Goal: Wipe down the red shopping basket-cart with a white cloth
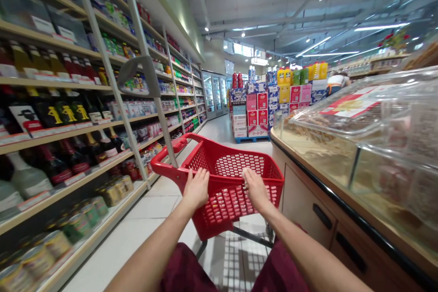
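Observation:
A red plastic shopping cart point(226, 179) with a perforated basket stands right in front of me, its side turned toward me. My left hand point(197, 188) grips the near rim, its fingers lying over the edge. Further right along the same rim, my right hand point(256, 190) is closed on the edge with curled fingers. Whether a small pale spot at its fingertips is an object, I cannot tell. The visible inside of the basket shows no goods. A tall grey pole point(166, 130) with a grey loop-shaped bracket point(148, 75) rises from the cart's left end.
Shelves point(92, 123) of bottles and cans line the left side. At the right, a wooden display counter point(308, 191) with clear covers stands close to the cart. Ahead, stacked drink boxes point(256, 109) sit on a blue pallet point(252, 139). Glass-door fridges point(215, 89) and a person point(337, 81) are farther back.

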Demonstrator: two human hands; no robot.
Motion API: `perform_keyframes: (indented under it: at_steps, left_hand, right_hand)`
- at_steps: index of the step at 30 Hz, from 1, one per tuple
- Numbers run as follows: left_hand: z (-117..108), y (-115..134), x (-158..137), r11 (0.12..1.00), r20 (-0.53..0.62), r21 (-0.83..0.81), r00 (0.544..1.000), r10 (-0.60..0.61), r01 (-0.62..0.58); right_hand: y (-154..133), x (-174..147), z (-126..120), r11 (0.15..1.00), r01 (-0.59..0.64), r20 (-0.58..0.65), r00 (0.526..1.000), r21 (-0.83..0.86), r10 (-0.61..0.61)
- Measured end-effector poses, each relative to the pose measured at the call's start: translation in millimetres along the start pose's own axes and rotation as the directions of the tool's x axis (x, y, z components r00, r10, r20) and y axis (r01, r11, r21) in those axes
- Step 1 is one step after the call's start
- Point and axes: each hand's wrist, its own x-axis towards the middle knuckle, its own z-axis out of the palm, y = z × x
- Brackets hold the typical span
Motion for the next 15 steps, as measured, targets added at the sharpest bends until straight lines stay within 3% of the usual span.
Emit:
perform_keyframes:
  at_steps: [2, 4, 7, 11, 13, 15]
  left_hand:
    - [3, 15, 1, 0.999, 0.027, -0.03, 0.999, 0.031, -0.031]
    - [6, 23, 0, 0.999, 0.024, -0.035, 0.999, 0.029, -0.028]
    - [11, 23, -4, 0.999, 0.015, -0.029, 0.999, 0.038, -0.038]
    - [15, 24, -9, 0.999, 0.003, -0.029, 1.0, -0.02, 0.02]
    - [15, 25, -9, 0.999, -0.002, -0.021, 0.999, -0.04, 0.04]
    - [14, 25, -9, 0.999, 0.013, -0.013, 0.999, -0.042, 0.042]
  right_hand:
    - [-16, 0, 6, 0.99, 0.134, -0.008, 0.991, 0.049, -0.134]
    - [-16, -2, 7, 0.979, 0.192, -0.007, 0.981, 0.066, -0.192]
    - [30, -16, -6, 0.996, 0.084, 0.015, 0.996, 0.011, -0.084]
    - [92, -39, -24, 0.972, -0.209, -0.054, 0.977, -0.108, 0.204]
    - [89, -43, -22, 0.974, -0.203, -0.089, 0.977, -0.096, 0.195]
    - [71, -43, -15, 0.995, -0.082, -0.098, 0.992, -0.05, 0.077]
